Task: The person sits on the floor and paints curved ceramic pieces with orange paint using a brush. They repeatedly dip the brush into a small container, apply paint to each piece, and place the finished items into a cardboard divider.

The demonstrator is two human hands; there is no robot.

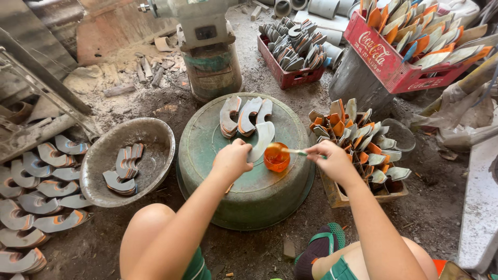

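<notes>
**Gluing curved pieces over an upturned basin**

The person crouches over an overturned green basin that serves as the desk. The left hand has its fingers curled shut around one end of a pale curved piece, holding it just beside a small orange cup that stands on the basin. The right hand pinches a thin brush between closed fingers, its tip over the cup's rim. Three more curved pieces lie in a row at the basin's far edge. A grey bowl to the left holds a few coated ones; a wooden box on the right is crowded with pieces standing on edge.

To my eye the step goes best with the piece kept steady and close to the cup, the brush loaded lightly so nothing drips onto the basin, and the stroke following the curve evenly.
</notes>
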